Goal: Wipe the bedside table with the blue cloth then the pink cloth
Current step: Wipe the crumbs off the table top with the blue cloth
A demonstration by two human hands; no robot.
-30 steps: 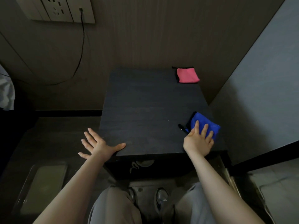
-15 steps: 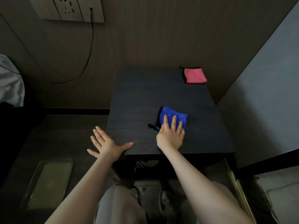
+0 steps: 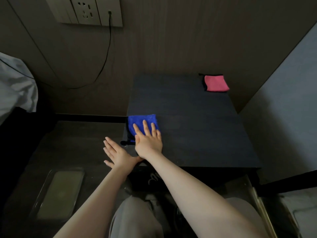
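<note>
Dark wood panelling backs the table [image 3: 197, 134], which sits in a corner. On it the right hand [image 3: 148, 142] presses the blue cloth [image 3: 141, 123] flat at the left edge, fingers straight and slightly spread. The left hand [image 3: 115, 154] rests beside the near-left corner, fingers straight and together, holding nothing. Blue wiping seems underway; next, sweep back right, then fetch the pink cloth [image 3: 216, 83] at the far right corner.

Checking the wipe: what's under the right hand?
The blue cloth, flat on the bedside table beneath the right hand; the cloth's near part is covered.
</note>
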